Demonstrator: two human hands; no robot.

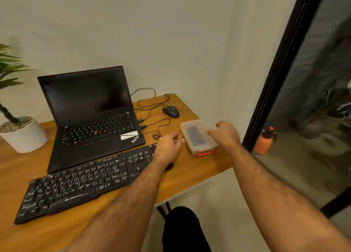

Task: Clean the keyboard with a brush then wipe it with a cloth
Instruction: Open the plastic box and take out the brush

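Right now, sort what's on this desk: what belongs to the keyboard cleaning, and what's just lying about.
For the job: keyboard; plastic box with something dark inside; left hand; right hand at the box.

Lying about: laptop; mouse; potted plant; spray bottle.

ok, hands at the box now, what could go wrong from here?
1. The clear box sits near the desk's right edge; the right hand pulling at its lid could push it off.
2. Thin cables loop just behind the left hand; a finger could snag them and drag the mouse.
3. The left forearm lies over the keyboard's right end and may shift it.
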